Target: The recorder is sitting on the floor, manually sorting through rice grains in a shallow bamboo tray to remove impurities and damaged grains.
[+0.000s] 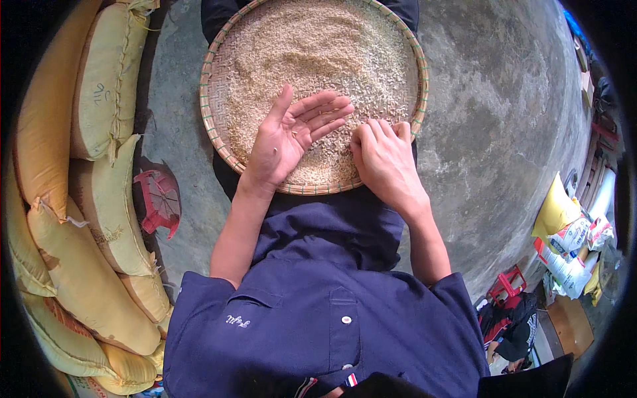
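Note:
A round woven bamboo tray (424,73) rests across my lap, its rim bound with green stitches. Pale unhusked-looking grain (298,40) covers most of it, heaped thicker toward the far side and sparser near the middle right. Over the tray's near left part, my left hand (292,136) is palm up with fingers stretched out, and a few grains lie on the palm and fingers. My right hand (385,156) is above the near right rim, back of the hand up, fingers curled together over the grain. Its fingertips are partly hidden, so what they pinch does not show.
Full yellow sacks (99,265) are stacked along the left. A red plastic stool (159,199) stands beside them on the grey concrete floor (491,132). On the right are bags and packages (564,225), another red plastic item (507,285) and dark cloth (517,325).

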A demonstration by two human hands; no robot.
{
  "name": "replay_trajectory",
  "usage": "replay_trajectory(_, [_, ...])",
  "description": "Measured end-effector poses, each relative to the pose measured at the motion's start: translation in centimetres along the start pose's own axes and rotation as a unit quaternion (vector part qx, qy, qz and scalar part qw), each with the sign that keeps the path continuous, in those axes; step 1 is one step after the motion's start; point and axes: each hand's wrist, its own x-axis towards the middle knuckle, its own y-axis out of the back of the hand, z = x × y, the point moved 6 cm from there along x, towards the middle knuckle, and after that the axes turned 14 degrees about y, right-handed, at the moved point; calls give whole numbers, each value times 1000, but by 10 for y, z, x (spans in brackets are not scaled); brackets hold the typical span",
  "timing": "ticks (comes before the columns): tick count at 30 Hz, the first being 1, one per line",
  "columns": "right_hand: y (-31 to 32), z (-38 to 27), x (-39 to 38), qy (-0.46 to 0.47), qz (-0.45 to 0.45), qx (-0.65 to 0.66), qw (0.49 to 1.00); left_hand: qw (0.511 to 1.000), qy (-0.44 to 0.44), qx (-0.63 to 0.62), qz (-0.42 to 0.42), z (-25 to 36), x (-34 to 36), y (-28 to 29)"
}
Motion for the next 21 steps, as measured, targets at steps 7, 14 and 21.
replay_trajectory(7, [11, 15, -2, -79, 112, 88, 987, 999, 17, 38, 2, -3, 1, 2])
replay_trajectory(14, [17, 17, 9, -83, 220, 186, 954, 997, 68, 44, -6, -10, 2, 5])
replay_trajectory(21, [20, 23, -5, -57, 98, 190, 975, 998, 45, 0, -36, -5, 3, 4])
